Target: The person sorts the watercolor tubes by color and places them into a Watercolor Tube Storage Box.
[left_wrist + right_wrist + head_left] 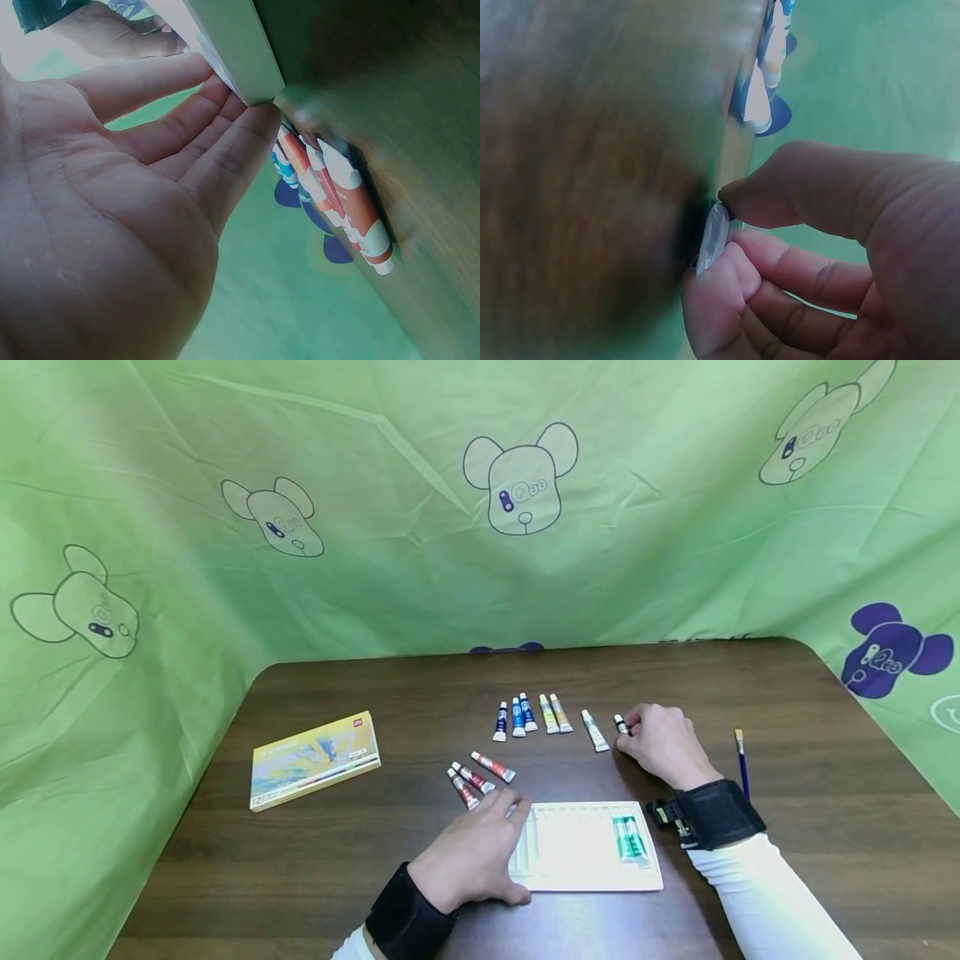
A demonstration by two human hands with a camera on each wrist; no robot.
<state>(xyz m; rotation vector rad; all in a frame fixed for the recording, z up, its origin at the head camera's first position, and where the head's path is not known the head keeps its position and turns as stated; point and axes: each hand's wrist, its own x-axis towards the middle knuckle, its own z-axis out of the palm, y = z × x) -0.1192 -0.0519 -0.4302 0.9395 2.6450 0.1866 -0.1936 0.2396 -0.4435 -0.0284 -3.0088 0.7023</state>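
Observation:
My right hand (667, 747) pinches a small paint tube (621, 724) with a white cap and dark band at the table's back right. In the right wrist view, the thumb and fingers meet around the tube's pale flat end (714, 236). My left hand (476, 852) rests along the left side of a white plastic tray (577, 887), its fairly straight fingers (225, 157) touching the edge in the left wrist view. Green paint tubes (630, 841) lie in the tray's right part. Red and brown tubes (472, 779) lie just behind the left hand.
Blue tubes (517, 718), yellowish tubes (555, 714) and a white tube (595, 731) form a row at the back. A yellow box (315, 760) lies at left. A blue-handled paintbrush (742, 760) lies beyond the right wrist. Green printed cloth (405, 577) hangs behind the table.

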